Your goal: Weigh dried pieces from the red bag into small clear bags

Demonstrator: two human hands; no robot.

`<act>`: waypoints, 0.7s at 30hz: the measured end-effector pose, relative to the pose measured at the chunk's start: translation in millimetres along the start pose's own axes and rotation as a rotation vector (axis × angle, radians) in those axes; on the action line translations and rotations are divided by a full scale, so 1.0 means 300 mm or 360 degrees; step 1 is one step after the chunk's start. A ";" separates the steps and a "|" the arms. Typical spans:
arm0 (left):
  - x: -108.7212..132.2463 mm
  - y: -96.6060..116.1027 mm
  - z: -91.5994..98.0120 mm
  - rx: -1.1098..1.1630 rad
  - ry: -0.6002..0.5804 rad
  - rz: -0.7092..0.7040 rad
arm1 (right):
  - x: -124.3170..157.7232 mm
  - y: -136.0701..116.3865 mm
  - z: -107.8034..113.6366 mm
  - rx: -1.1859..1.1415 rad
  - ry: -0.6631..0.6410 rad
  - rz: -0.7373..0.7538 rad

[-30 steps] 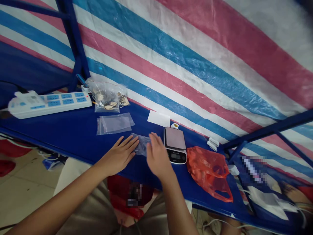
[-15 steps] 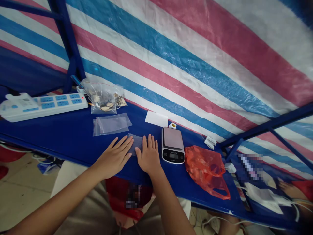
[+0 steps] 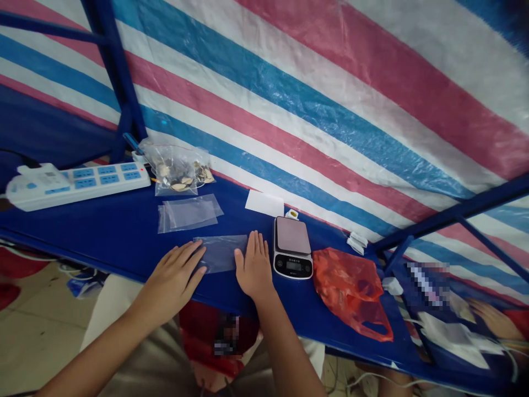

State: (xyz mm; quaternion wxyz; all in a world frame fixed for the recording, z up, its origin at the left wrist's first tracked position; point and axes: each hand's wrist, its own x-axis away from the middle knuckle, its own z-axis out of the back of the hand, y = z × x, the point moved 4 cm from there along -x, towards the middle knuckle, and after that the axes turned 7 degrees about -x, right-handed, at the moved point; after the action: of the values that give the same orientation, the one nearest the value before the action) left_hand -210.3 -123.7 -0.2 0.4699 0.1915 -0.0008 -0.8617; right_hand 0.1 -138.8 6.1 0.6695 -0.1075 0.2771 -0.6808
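A clear plastic bag [image 3: 223, 253] lies flat on the blue table [image 3: 124, 231] between my two hands. My left hand [image 3: 177, 273] rests with its fingers stretched out over the bag's left end. At the bag's right end my right hand [image 3: 255, 267] lies flat, its thumb and fingers extended. Just right of that hand stands a small digital kitchen scale [image 3: 293, 245] with a bare platform. Behind my left hand are a few more flat clear bags [image 3: 190, 213], overlapping each other.
At the back left sit a white power strip [image 3: 95, 182] and clear bags holding pale, sliced-looking pieces [image 3: 182, 179]. White paper [image 3: 264, 203] lies behind the scale. A red plastic bag [image 3: 351, 289] is at the right. Another person's hand [image 3: 494, 320] shows at the far right.
My left hand has slid left, away from my right hand, and more of the clear bag now shows between them. My right hand has barely moved.
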 end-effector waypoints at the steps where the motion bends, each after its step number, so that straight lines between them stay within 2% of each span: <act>1: -0.005 -0.006 0.014 0.0033 0.0017 0.0061 | -0.001 0.007 0.004 -0.0086 0.0034 -0.0039; 5: -0.053 -0.021 0.077 0.0044 0.0074 0.0377 | -0.001 0.043 0.029 -0.0567 0.0243 -0.0263; 8: -0.097 -0.015 0.088 0.0007 -0.0181 0.0558 | 0.000 0.055 0.041 -0.0749 0.0332 -0.0310; 11: -0.126 -0.002 0.076 0.0035 -0.0400 0.0621 | 0.002 0.056 0.046 -0.0783 0.0364 -0.0319; 13: -0.140 -0.001 0.071 0.0104 -0.0370 0.0627 | 0.002 0.058 0.046 -0.0832 0.0378 -0.0333; 16: -0.173 -0.026 0.072 0.0296 -0.0200 0.0619 | 0.001 0.062 0.046 -0.0895 0.0400 -0.0355; 19: -0.236 -0.097 0.095 0.0428 -0.0024 0.0725 | -0.001 0.064 0.046 -0.0913 0.0414 -0.0377; 21: -0.292 -0.158 0.115 0.0490 -0.0001 0.0817 | -0.002 0.063 0.048 -0.0920 0.0410 -0.0381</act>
State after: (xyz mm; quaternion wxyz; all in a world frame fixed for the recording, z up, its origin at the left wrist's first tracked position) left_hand -217.4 -32.4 52.0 0.6379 0.2538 -0.1801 -0.7044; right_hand 23.7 -140.6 8.2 0.4861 -0.2377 0.5265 -0.6558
